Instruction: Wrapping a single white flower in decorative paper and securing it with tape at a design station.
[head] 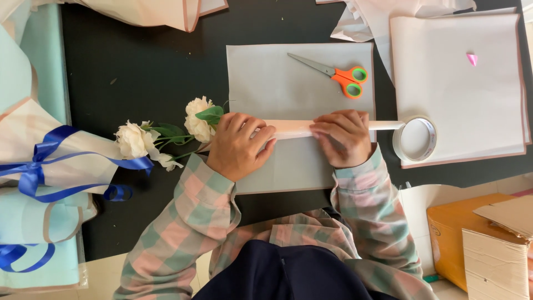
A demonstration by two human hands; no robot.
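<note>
Mid-desk: both hands' fingers press flat on rolled paper [288,129] around flower stems [172,140]; keep pressure even, roll tight.

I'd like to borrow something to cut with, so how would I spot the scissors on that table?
Start at the black table and find the grey sheet lying in its middle, above the person's two hands. The scissors lie closed near that sheet's upper right corner. They are the only thing there with bright orange handles lined in green, and grey metal blades.
</note>
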